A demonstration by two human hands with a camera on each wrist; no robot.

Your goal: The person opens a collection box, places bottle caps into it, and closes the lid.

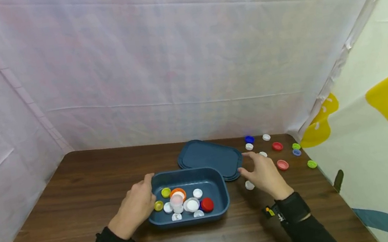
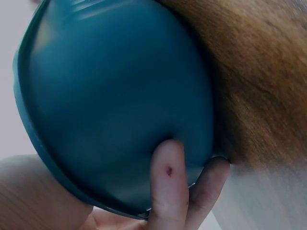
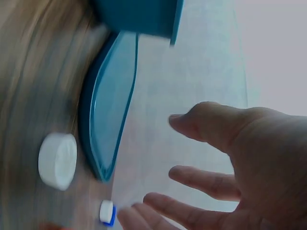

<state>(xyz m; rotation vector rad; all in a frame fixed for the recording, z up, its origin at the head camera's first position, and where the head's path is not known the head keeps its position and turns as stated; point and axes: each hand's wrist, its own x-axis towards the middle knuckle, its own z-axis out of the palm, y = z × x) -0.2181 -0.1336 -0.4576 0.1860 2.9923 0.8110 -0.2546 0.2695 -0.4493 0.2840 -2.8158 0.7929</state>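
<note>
A dark blue rectangular container stands on the table with bottle caps of several colours inside. My left hand grips its left end. In the left wrist view, fingers press against the outer wall of the container. To the right, my right hand hovers with thumb and fingers spread, holding nothing. It is near the right end of a stack of dark blue lids lying behind the container. A white cap lies just left of that hand; the right wrist view shows a white cap beside the lids.
Loose caps are scattered on the table's right side, among them a red cap, a blue cap and a green cap at the edge. The brown wooden table meets a white cloth wall behind.
</note>
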